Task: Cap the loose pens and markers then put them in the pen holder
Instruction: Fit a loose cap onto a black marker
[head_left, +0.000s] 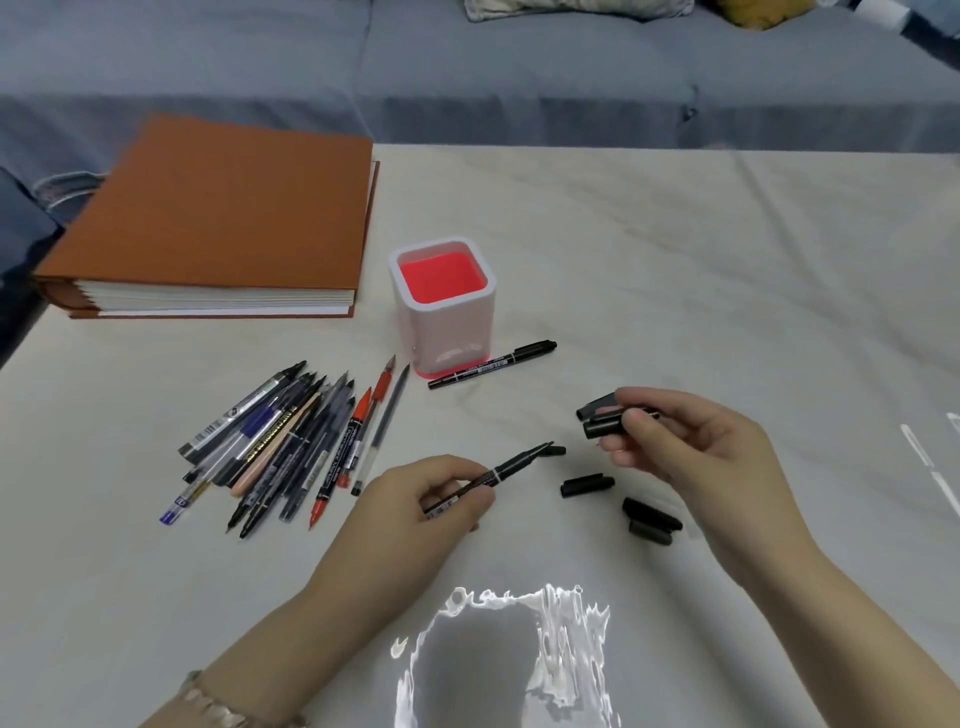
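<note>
My left hand (436, 493) holds a thin black uncapped pen (511, 464) with its tip pointing up and right. My right hand (696, 441) pinches black caps (602, 418) between thumb and fingers, a short way right of the pen tip. Three more black caps (587, 486) (652, 512) (649, 534) lie on the cloth between my hands. A small cap (556, 451) lies by the pen tip. A pile of several uncapped pens and markers (291, 441) lies at left. The white pen holder (447, 338) with a red inside stands upright, empty. A capped black marker (491, 364) rests against its base.
A thick brown album (218, 218) lies at the table's back left. A white cloth (675, 260) covers the table. A grey sofa (467, 78) runs behind the far edge. A glare patch (498, 654) sits near the front edge.
</note>
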